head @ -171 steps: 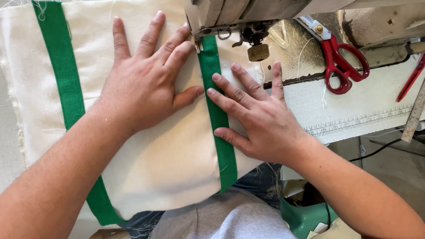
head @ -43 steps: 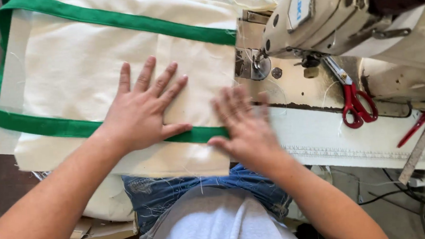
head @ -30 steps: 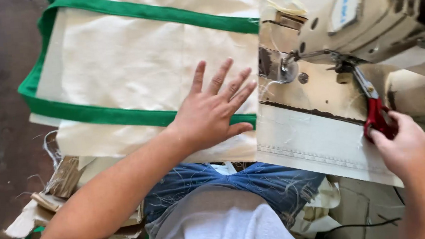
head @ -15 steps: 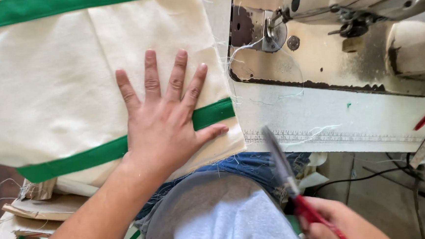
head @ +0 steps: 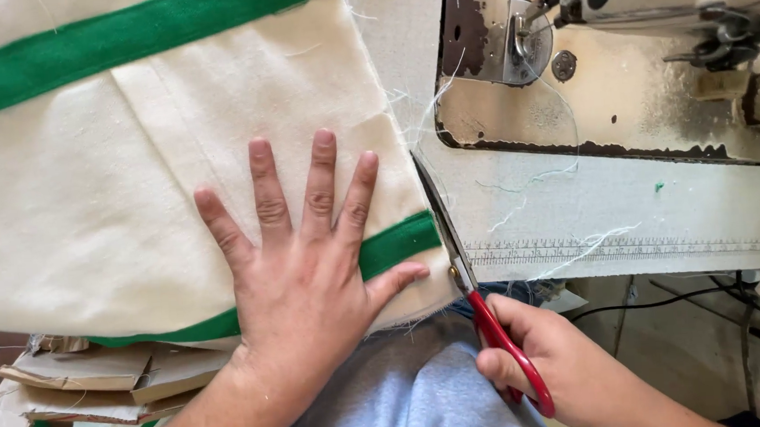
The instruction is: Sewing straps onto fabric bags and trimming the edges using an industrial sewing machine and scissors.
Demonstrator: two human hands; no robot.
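The cream canvas panel (head: 133, 202) covers the left half of the surface (head: 626, 216). Its right edge runs down just beside the sewing machine bed (head: 619, 93), with loose threads trailing across the narrow gap between them. Its near edge hangs a little over the person's lap, above a stack of folded cream and green pieces (head: 83, 390) lower left. To the right of the cloth the pale surface lies open as far as a printed ruler strip (head: 611, 248) along its front edge.

The left hand (head: 305, 280) lies flat on the canvas, fingers spread and pointing away from the body, palm pressing the cloth down. Its grip is released, nothing enclosed. The thumb reaches right, resting just below the lower green band (head: 391, 244) near the cloth's corner.

The right hand (head: 565, 369) sits low, off the front edge of the surface, its grip clenched through the loops of the red-handled scissors (head: 472, 287). The scissors are long and slim, with dark steel blades and glossy red handles. Their long axis runs diagonally, handles near the body at lower right, tips pointing up and slightly left along the canvas's right edge. The blades look nearly closed and lie right against that edge, close to the left thumb. I cannot tell whether they touch cloth or only thread.

A second green band (head: 123, 40) crosses the canvas near the far side.
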